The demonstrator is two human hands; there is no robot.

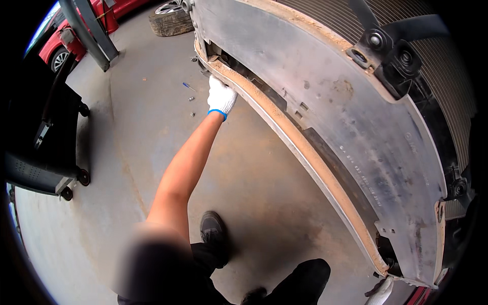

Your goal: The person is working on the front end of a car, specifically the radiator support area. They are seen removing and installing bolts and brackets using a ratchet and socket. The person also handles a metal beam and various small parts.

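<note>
A long, curved grey panel (325, 96) spans the front of a car on the right. Along its lower side runs a bowed lip (284, 124) coated in tan dirt. My left hand (222, 96), in a white knit glove with a blue cuff, is closed around the lip's edge near its far left end; the fingertips are hidden beneath. At the near right end of the lip, my right hand (381, 293) shows only as a bit of white glove beside a dark piece. Its fingers cannot be made out.
A finned radiator (442, 66) and black brackets (396, 48) sit behind the panel. On the floor lie a blue pen-like item (187, 85) and small metal parts (191, 98). A black wheeled cart (40, 152), lift post (89, 33), loose wheel (172, 23) and red car (51, 43) stand leftward.
</note>
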